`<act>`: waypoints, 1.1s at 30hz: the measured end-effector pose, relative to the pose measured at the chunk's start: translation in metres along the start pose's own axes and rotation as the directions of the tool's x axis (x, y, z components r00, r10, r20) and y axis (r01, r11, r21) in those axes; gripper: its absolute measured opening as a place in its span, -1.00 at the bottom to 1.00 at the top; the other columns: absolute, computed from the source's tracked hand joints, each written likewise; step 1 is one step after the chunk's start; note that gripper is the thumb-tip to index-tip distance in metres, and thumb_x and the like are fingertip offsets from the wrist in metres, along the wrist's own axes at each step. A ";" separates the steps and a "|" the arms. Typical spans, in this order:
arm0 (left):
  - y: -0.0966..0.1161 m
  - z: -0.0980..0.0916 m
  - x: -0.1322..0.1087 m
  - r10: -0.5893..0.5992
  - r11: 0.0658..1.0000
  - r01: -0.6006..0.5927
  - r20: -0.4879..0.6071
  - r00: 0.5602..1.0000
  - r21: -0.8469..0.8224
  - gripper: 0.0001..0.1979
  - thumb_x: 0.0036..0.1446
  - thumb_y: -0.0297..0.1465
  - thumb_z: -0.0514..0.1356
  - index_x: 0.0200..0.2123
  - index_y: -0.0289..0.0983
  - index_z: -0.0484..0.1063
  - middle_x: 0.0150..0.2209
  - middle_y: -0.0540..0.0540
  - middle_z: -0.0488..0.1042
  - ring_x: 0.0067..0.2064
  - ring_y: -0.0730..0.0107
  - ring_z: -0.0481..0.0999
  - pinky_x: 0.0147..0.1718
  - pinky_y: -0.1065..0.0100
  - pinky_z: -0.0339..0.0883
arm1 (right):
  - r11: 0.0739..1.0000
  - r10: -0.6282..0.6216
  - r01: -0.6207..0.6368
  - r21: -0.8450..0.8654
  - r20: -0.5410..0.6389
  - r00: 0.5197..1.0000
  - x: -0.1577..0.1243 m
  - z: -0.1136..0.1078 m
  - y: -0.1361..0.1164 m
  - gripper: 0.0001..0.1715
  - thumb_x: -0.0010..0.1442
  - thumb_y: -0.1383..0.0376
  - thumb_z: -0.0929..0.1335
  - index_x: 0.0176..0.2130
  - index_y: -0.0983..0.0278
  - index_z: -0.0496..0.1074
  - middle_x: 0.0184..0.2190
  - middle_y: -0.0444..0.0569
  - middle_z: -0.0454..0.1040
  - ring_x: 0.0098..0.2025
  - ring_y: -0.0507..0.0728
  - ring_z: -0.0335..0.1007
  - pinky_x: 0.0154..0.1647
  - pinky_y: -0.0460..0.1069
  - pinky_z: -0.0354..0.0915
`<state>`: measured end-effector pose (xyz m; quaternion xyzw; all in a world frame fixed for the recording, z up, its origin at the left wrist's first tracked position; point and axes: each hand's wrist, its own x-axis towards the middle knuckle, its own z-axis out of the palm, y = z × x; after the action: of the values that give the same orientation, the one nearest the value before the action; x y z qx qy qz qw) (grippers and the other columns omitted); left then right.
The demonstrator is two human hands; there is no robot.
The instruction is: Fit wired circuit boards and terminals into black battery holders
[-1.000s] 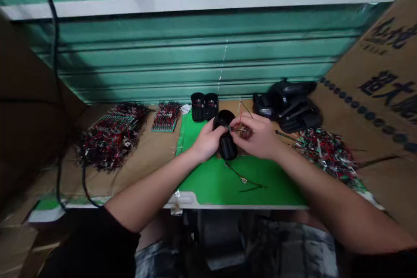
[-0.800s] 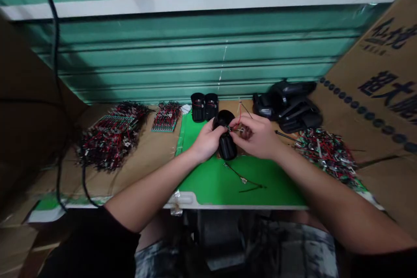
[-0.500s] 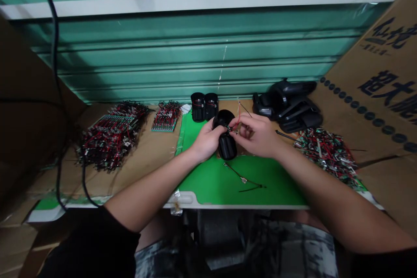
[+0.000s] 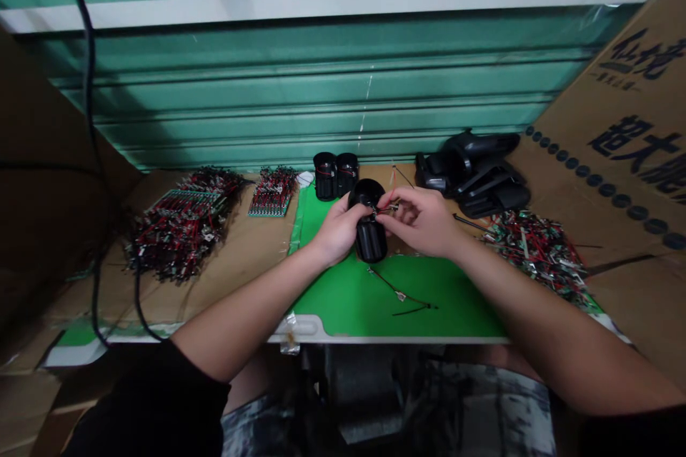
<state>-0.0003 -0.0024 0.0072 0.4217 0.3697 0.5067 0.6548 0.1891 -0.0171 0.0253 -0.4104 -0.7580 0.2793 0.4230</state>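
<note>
A glossy black plastic housing with a rounded hollow top is held above the green mat. My left hand is closed round its left side, thumb across the middle. My right hand pinches a small wired circuit board at the housing's right edge; red and black wires rise above those fingers. Just what the fingertips cover is hidden. Below the housing, a loose wire lead with a small connector lies on the mat.
Two black housings stand at the back. Wired circuit boards lie in a big heap and a small stack on the left, with another pile on the right. Black plastic shells sit back right. A cable hangs at left.
The housing and my left hand have shifted very slightly left. My right fingers have moved a little at the board, and the wires above them have tilted slightly.
</note>
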 end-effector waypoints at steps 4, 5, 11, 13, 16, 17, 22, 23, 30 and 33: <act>0.002 0.003 -0.002 -0.024 0.998 0.024 -0.011 1.000 -0.058 -0.69 -0.14 -0.34 0.39 -0.26 -0.26 0.50 -0.37 0.02 0.51 -0.31 0.34 0.48 -0.24 0.31 0.37 | 0.966 0.179 -0.183 0.183 0.038 0.983 0.000 0.003 -0.003 -0.70 0.23 0.12 0.54 -0.17 0.21 0.47 -0.42 -0.11 0.56 -0.51 0.09 0.54 -0.56 -0.07 0.30; 0.002 0.004 -0.002 -0.028 0.997 0.027 -0.012 1.000 -0.072 -0.68 -0.14 -0.35 0.39 -0.24 -0.26 0.50 -0.37 0.02 0.51 -0.31 0.33 0.49 -0.24 0.30 0.39 | 0.952 0.212 -0.217 0.215 0.048 0.976 0.001 0.003 -0.003 -0.66 0.22 0.09 0.54 -0.18 0.22 0.46 -0.37 -0.08 0.58 -0.51 0.08 0.53 -0.57 -0.07 0.31; 0.005 0.007 -0.004 -0.046 0.993 0.046 0.004 0.999 -0.112 -0.67 -0.14 -0.39 0.38 -0.21 -0.26 0.51 -0.38 0.01 0.54 -0.36 0.32 0.53 -0.26 0.27 0.45 | 0.850 0.360 -0.384 0.360 0.134 0.923 0.003 0.012 0.000 -0.59 0.13 0.02 0.55 -0.22 0.26 0.50 -0.49 -0.14 0.48 -0.54 0.06 0.46 -0.60 -0.08 0.34; 0.006 0.007 -0.004 -0.045 0.993 0.044 -0.004 0.999 -0.107 -0.68 -0.14 -0.40 0.38 -0.22 -0.27 0.52 -0.38 0.00 0.56 -0.37 0.34 0.53 -0.28 0.29 0.45 | 0.826 0.381 -0.402 0.394 0.134 0.915 0.003 0.015 0.001 -0.58 0.10 0.03 0.56 -0.20 0.26 0.51 -0.53 -0.17 0.47 -0.54 0.05 0.45 -0.62 -0.10 0.32; 0.006 0.007 -0.005 -0.068 0.992 0.067 -0.009 0.998 -0.103 -0.68 -0.14 -0.39 0.39 -0.23 -0.27 0.52 -0.38 -0.01 0.58 -0.39 0.33 0.53 -0.29 0.28 0.46 | 0.795 0.406 -0.420 0.438 0.130 0.905 0.003 0.019 0.000 -0.57 0.07 0.02 0.56 -0.22 0.26 0.51 -0.54 -0.17 0.47 -0.55 0.04 0.43 -0.66 -0.12 0.28; 0.005 0.007 -0.005 -0.077 0.992 0.076 -0.007 0.997 -0.102 -0.67 -0.14 -0.38 0.39 -0.23 -0.27 0.52 -0.38 -0.02 0.58 -0.38 0.32 0.54 -0.28 0.27 0.46 | 0.784 0.414 -0.426 0.452 0.130 0.901 0.004 0.019 0.000 -0.58 0.07 0.02 0.56 -0.25 0.25 0.50 -0.54 -0.18 0.46 -0.56 0.04 0.42 -0.67 -0.12 0.27; 0.003 0.006 -0.005 -0.084 0.992 0.083 -0.002 0.996 -0.092 -0.66 -0.11 -0.36 0.40 -0.19 -0.27 0.54 -0.35 -0.03 0.59 -0.34 0.28 0.56 -0.25 0.24 0.48 | 0.794 0.390 -0.396 0.461 0.113 0.914 0.003 0.021 0.000 -0.55 0.08 -0.01 0.59 -0.34 0.24 0.45 -0.59 -0.22 0.39 -0.59 0.01 0.37 -0.71 -0.14 0.24; 0.003 0.006 -0.005 -0.083 0.993 0.082 -0.002 0.997 -0.090 -0.66 -0.11 -0.35 0.40 -0.19 -0.27 0.54 -0.35 -0.03 0.59 -0.35 0.29 0.56 -0.26 0.24 0.48 | 0.807 0.377 -0.382 0.450 0.106 0.920 0.003 0.022 0.001 -0.54 0.09 -0.02 0.59 -0.34 0.24 0.45 -0.59 -0.21 0.38 -0.59 0.02 0.37 -0.71 -0.14 0.25; 0.003 0.007 -0.006 -0.135 0.986 0.135 0.009 0.991 -0.098 -0.64 -0.09 -0.35 0.45 -0.19 -0.29 0.52 -0.38 -0.04 0.58 -0.38 0.28 0.58 -0.27 0.20 0.52 | 0.860 0.315 -0.329 0.391 0.101 0.944 0.001 0.021 0.010 -0.54 0.18 -0.08 0.56 -0.31 0.24 0.52 -0.49 -0.13 0.48 -0.58 0.03 0.40 -0.66 -0.10 0.32; 0.006 0.007 -0.006 -0.184 0.971 0.186 0.025 0.983 -0.150 -0.62 -0.07 -0.36 0.48 -0.16 -0.30 0.52 -0.33 -0.10 0.62 -0.37 0.23 0.63 -0.22 0.12 0.58 | 0.947 0.220 -0.217 0.238 0.016 0.975 0.002 0.015 0.012 -0.60 0.21 -0.03 0.56 -0.27 0.26 0.63 -0.31 -0.01 0.57 -0.49 0.06 0.49 -0.54 -0.04 0.43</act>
<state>0.0024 -0.0086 0.0155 0.3370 0.3643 0.4678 0.7313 0.1805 -0.0103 0.0097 -0.4395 -0.6667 0.4111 0.4397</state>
